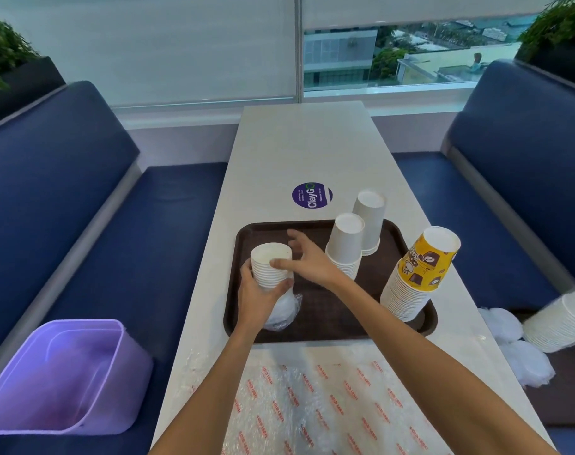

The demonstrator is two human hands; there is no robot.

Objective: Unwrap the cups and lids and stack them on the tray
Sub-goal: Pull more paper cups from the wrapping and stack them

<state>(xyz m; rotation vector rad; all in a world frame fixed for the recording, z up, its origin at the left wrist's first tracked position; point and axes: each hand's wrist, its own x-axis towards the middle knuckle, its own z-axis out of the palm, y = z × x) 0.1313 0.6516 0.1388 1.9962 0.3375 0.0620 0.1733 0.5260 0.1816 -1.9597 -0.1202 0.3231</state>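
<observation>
A dark brown tray (315, 326) lies on the white table. My left hand (258, 298) grips a stack of small white cups (269, 264) over the tray's left side, with crumpled clear wrap (284, 311) still around its lower end. Beside the top of that stack, my right hand (307, 259) hovers with its fingers spread, thumb touching the cups. Two upside-down stacks of white cups (347, 246) stand at the tray's far right. A tall leaning stack topped by a yellow printed cup (422, 267) stands on the tray's right edge.
Bubble wrap with red print (315, 405) covers the near table. A purple bin (66, 376) sits on the left bench. On the right bench lie another stack of white cups (562, 320) and wrapped lids (509, 326). A round purple sticker (311, 195) is beyond the tray.
</observation>
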